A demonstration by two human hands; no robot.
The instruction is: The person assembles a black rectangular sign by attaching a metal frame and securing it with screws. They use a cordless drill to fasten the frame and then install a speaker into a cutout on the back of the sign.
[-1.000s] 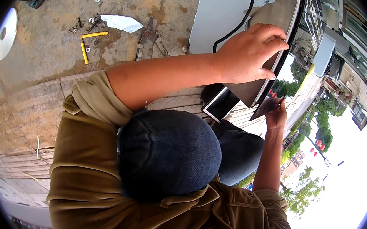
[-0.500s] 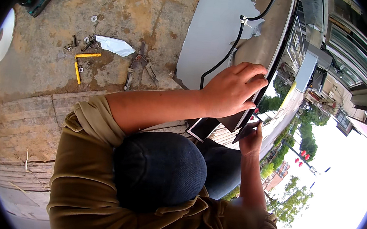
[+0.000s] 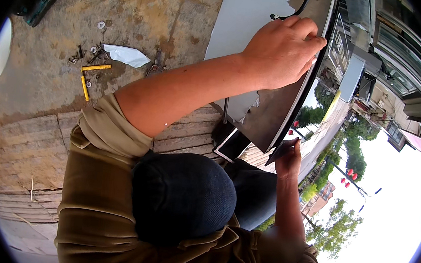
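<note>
Brown-grey and rimmed in black, the long panel point(image 3: 272, 112) fills two o'clock, slanting from the top edge of the view down toward three. And here's the left hand point(image 3: 288, 50) up at one o'clock, arm stretched across the ground, knuckles raised, fingers bent close together with their tips right at that dark rim! Is anything pinched in there? Cannot tell; the back of the hand hides the inside of the grip.

Over to the right hand point(image 3: 289, 161), just past three o'clock: it's closed on a dark flat piece point(image 3: 281, 151), one finger up along the edge, the piece right beside the panel's lower end. The palm side is out of sight.

At twelve, a pale grey sheet point(image 3: 240, 24) with ragged edges spreads next to the panel, and a black cable point(image 3: 301, 9) curves in at one, above the left hand. Close in at four sits a black box-like thing point(image 3: 234, 144) with a whitish edge, near the dark denim knee point(image 3: 182, 199) at half past six.

Out on the stained ground at ten: a bent yellow stick point(image 3: 96, 67), a crumpled white scrap point(image 3: 127, 56), loose bolts point(image 3: 75, 58), a lone washer point(image 3: 101, 25), and farther out a teal-and-black tool point(image 3: 44, 0). Nearer nine, a white disc point(image 3: 0, 50) is cut by the lens rim.
</note>
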